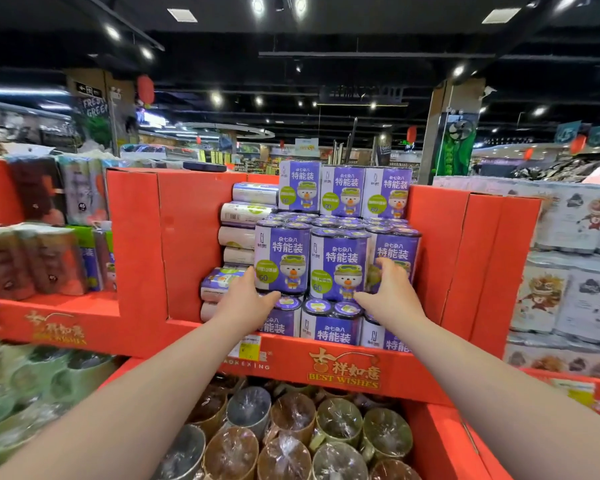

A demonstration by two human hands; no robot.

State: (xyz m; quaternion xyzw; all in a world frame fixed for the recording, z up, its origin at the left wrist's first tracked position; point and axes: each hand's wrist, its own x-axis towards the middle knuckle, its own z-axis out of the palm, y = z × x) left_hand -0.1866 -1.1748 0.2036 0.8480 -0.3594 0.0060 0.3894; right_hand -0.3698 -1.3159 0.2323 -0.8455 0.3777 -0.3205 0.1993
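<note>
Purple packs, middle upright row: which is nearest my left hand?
The leftmost pack of the three; the left hand lies against its left side.

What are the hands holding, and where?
Purple plastic-wrapped roll packs: left hand touches one pack's left side, right hand its neighbour's right edge. Firm hold unclear.
</note>
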